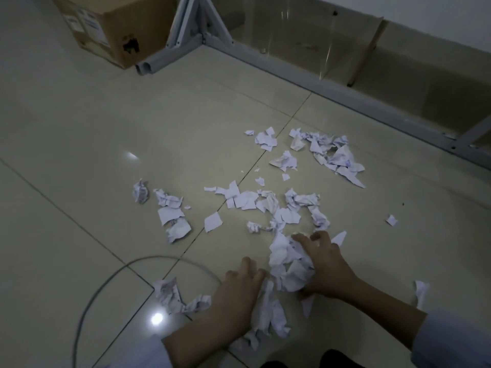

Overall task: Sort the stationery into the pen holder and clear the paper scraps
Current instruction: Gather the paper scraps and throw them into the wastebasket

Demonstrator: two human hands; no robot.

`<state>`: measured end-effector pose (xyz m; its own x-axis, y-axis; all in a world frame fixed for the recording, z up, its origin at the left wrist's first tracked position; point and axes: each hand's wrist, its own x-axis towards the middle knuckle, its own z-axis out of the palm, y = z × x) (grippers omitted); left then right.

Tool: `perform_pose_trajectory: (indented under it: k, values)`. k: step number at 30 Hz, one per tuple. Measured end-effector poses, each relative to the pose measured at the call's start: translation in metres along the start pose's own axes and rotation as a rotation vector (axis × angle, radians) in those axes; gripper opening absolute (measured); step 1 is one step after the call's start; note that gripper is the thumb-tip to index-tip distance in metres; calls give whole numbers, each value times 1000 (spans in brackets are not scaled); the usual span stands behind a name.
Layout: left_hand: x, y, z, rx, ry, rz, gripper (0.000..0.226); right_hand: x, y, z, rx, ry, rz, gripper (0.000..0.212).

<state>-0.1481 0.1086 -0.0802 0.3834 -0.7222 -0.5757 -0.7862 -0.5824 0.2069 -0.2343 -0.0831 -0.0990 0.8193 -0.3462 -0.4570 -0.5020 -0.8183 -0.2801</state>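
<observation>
So the step in hand looks like scooping up the paper scraps (249, 199), which lie all over the tiled floor (79, 155). The right hand (328, 264) has its fingers (303, 239) curled round a wad (288, 269) of crumpled paper. It's holding that bundle down low, right against the floor. The left hand (239, 288) lies palm-down just beside the wad with its fingers fairly straight. It isn't gripping anything, more raking at the strip of scraps (268, 314) next to it.

My two cents on doing this well: use the flat hand as a rake and sweep the loose bits into the wad, rather than picking them up one by one. Then squeeze the lot tight before lifting so the small flakes don't drop out. The far cluster by the metal frame (345, 94) and the pieces on the left need their own passes. Watch the grey cable (87, 306) too, since some scraps sit right by it.

No pen holder or stationery is in view here.

As for writing, the cardboard box (111, 30) has white labels (91, 25), but they're too blurry to read. The scraps show faint marks that I can't make out either.
</observation>
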Motion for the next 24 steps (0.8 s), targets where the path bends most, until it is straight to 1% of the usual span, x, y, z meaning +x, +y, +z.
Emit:
perform_pose_trajectory:
  k: [3,5,8,11,12,15,17,19,21,24]
  values:
    - [17,-4,-2,-46,60,8,41,12,-2,-3,90,44,-77,89]
    - [33,-8,-4,-114,91,26,38,20,-2,-5,156,66,-84,76]
    - [58,-12,-12,-252,197,-16,34,35,0,-10,214,141,-106,70]
    - [75,-12,-24,-325,326,-50,15,51,-1,-21,280,213,-110,65]
    - [79,-12,-29,-354,371,-59,8,56,0,-25,314,243,-115,65]
    - [90,-12,-41,-518,515,-88,12,66,3,-42,402,308,-124,74]
    - [95,-13,-53,-636,573,-99,8,70,5,-54,456,344,-117,82]
    - [100,-14,-63,-692,565,-128,19,72,9,-65,482,364,-113,87]
    - [102,-18,-71,-694,528,-126,23,73,16,-74,483,370,-122,90]
    - [100,-29,-76,-647,404,-61,41,74,30,-80,423,359,-87,99]
